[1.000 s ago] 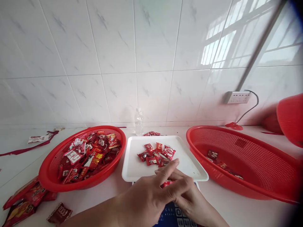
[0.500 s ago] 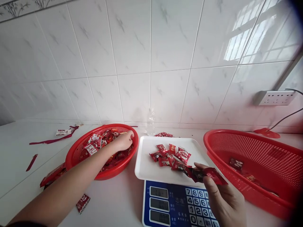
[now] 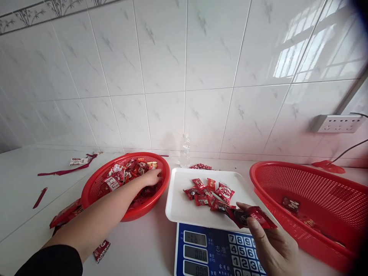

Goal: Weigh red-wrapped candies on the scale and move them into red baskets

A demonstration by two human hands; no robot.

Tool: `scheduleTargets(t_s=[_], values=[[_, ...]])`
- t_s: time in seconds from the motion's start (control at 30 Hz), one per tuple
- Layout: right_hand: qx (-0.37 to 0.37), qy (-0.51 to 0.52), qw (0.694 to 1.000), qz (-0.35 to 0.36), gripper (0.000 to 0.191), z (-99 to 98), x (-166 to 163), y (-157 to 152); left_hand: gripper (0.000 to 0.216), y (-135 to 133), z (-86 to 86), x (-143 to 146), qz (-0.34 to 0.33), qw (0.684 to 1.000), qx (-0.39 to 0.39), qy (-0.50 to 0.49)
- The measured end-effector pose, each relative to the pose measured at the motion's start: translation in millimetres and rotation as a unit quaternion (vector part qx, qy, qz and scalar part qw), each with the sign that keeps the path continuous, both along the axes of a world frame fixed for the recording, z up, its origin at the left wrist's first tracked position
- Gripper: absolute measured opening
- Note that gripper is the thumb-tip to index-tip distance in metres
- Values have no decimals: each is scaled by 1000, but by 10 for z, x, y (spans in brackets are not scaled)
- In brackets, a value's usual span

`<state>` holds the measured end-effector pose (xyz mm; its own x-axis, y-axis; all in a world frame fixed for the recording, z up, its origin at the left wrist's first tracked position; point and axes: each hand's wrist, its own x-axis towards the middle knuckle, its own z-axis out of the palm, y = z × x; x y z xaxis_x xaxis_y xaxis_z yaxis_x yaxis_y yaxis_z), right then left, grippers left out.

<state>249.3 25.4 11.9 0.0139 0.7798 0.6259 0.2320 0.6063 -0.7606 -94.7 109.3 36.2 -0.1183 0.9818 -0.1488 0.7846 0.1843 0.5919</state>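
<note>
My left hand [image 3: 151, 178] reaches into the left red basket [image 3: 93, 183], which holds a heap of small wrapped snacks [image 3: 126, 174]. Its fingers curl down at the basket's right side; their tips, and whatever they grip, are hidden. My right hand [image 3: 273, 241] pinches dark red snack packets [image 3: 253, 217] between thumb and fingers, over the front right of the white weighing tray [image 3: 176, 199]. On that tray lies a small pile of red wrapped snacks [image 3: 202, 193]. The blue scale [image 3: 218, 251] has its display and keypad in front of the tray.
Another red basket [image 3: 258, 180] at the right holds a few packets. A clear plastic bottle [image 3: 185, 149] and red packets [image 3: 200, 166] are behind the tray. More packets [image 3: 102, 249] lie near my left forearm. Dark red ribbon [image 3: 69, 170] lies at the left. A power strip [image 3: 337, 123] is on the wall.
My left hand has shifted slightly down and left within the basket, and more of its black sleeve shows. My right hand keeps its hold on the packets. The view has tilted slightly upward.
</note>
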Motion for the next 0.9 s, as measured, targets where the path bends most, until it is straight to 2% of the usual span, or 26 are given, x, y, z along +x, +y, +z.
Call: scheduleTargets(t_s=[0.1, 0.23, 0.37, 0.5, 0.67, 0.8, 0.9], values=[[-6, -6, 1000, 0, 30, -3, 7, 4, 9, 1, 33, -49, 21, 999, 8, -39], [4, 16, 1000, -12, 27, 2, 7, 36, 19, -76, 206, -154, 45, 991, 21, -127], [5, 24, 1000, -5, 24, 3, 0, 41, 27, -183, 370, -184, 20, 978, 25, -206], [0, 12, 1000, -8, 24, 6, -3, 31, 34, -202, 423, -171, 2, 973, 28, -229], [-5, 11, 1000, -2, 26, -18, -2, 47, 26, -178, 334, -229, -21, 988, 4, -156], [-1, -17, 1000, 12, 26, -20, -6, 44, 28, -166, 117, -204, -61, 997, -32, -39], [9, -42, 999, 5, 27, -3, -9, 41, 19, -129, -51, -137, -77, 997, -13, 26]])
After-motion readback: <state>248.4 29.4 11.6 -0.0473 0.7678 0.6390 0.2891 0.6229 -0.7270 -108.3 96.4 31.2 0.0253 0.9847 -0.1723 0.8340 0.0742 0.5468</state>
